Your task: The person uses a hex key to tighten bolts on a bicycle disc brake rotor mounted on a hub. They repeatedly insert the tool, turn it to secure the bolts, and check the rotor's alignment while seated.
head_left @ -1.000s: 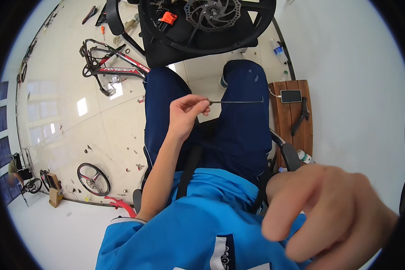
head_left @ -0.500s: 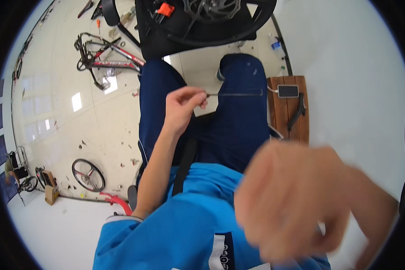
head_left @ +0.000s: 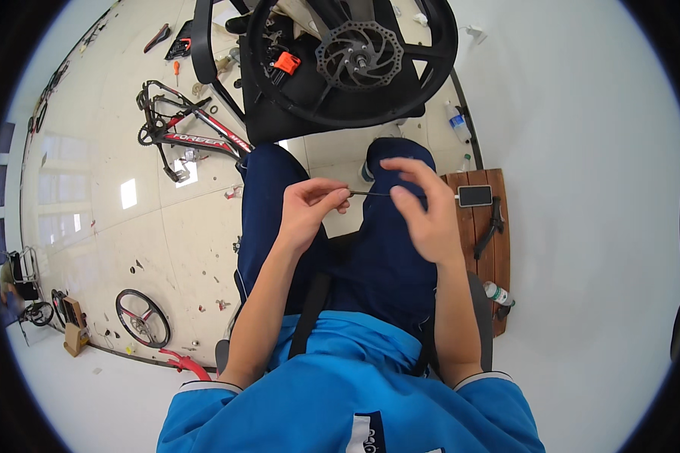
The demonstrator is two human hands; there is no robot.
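Observation:
My left hand point(head_left: 308, 214) is closed, with thumb and fingertips pinching one end of a thin dark hex key point(head_left: 368, 194). Over my lap, the key lies level and points to the right. Its far end runs to the gap between thumb and fingers of my right hand point(head_left: 432, 220), where I cannot make out its tip. The fingers of that hand are apart, curved around the key without visibly gripping it. Beyond my knees, a black wheel point(head_left: 440, 38) with a steel brake disc point(head_left: 360, 56) rests on a black chair point(head_left: 310, 130).
An orange-and-black tool point(head_left: 287, 63) lies on the chair. To the left, a red-and-black bicycle frame point(head_left: 193, 140) and a spoked wheel point(head_left: 143, 318) are on the floor among small parts. A wooden stool point(head_left: 479, 241) at my right bears a phone-like device point(head_left: 475, 196) and a bottle point(head_left: 497, 294).
My right hand has gone from close and blurred at the lower right to the far end of the hex key. My left hand keeps its pinch. The view has shifted, showing more of the wheel.

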